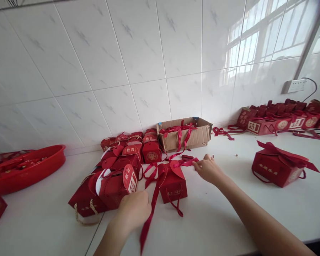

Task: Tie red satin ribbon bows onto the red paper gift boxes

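A small red gift box with rounded top flaps stands on the white counter between my hands. A long dark red ribbon runs from its top down toward the near edge. My left hand is closed on that ribbon just left of the box. My right hand pinches the ribbon's other end at the box's upper right.
Several red gift boxes crowd the counter to the left. A cardboard box with ribbons sits against the tiled wall. A finished bowed box stands right, more boxes far right, a red basin far left.
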Available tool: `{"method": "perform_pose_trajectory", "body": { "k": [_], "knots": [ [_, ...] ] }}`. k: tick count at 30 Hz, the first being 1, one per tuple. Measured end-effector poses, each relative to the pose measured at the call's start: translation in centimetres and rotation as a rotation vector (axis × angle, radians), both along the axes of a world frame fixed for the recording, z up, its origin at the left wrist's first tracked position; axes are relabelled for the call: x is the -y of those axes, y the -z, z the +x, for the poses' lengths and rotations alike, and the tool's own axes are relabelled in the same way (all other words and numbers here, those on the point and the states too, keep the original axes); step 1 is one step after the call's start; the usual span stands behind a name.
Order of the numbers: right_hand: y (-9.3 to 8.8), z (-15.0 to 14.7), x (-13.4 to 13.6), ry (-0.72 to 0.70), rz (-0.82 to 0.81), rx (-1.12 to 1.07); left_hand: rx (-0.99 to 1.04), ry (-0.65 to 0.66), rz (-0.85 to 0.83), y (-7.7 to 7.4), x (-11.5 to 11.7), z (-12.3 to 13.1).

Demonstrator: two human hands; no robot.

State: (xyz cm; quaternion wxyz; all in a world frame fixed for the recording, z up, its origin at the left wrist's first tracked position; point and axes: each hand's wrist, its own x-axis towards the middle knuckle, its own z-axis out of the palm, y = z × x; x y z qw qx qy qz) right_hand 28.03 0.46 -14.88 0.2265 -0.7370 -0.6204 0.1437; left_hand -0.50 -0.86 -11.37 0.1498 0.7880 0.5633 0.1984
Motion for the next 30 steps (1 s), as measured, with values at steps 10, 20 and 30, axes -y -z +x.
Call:
{"method": "perform_pose_trajectory", "body": {
  "k": [10,20,30],
  "knots": [
    [-0.3,-2.0,1.3,-0.273,-0.283,-0.301,-0.256,0.236,-0.555,-1.0,2.6,0.9],
    [1.1,-2.3,-0.7,-0.281,0.057,-0.833,0.436,0.046,-0.278,1.8,-1.4,1.4],
    [-1.7,-1.7,-0.1,-0.243,0.407,-1.309,1.045,0.111,-0.046,-2.9,-3.4,2.4]
  ]
}}
